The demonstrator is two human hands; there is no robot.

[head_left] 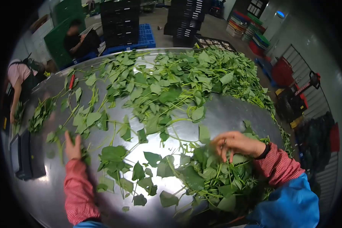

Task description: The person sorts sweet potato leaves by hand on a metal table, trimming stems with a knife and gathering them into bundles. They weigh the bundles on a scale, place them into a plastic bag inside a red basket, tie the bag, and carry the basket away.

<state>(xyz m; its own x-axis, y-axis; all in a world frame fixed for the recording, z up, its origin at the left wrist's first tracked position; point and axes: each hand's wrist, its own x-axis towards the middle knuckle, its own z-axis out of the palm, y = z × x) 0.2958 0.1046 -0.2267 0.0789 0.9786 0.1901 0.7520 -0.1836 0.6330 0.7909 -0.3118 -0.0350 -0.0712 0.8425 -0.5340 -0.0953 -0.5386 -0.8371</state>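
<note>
My left hand is over the left side of the metal table, its thumb and a finger apart. Beside it are a blurred green stem with leaves and another leaf partly hidden by the hand; I see no firm hold on either. My right hand hovers with loosely bent, slightly blurred fingers at the top of a near pile of leafy green stems. Its fingers are apart, with nothing plainly held. Loose leaves and stems lie between the two hands.
A large heap of leafy greens covers the table's far side. A red-handled tool lies far left, and a dark bin is at the left edge. One person bends at the left; another sits behind. Black crates are stacked beyond.
</note>
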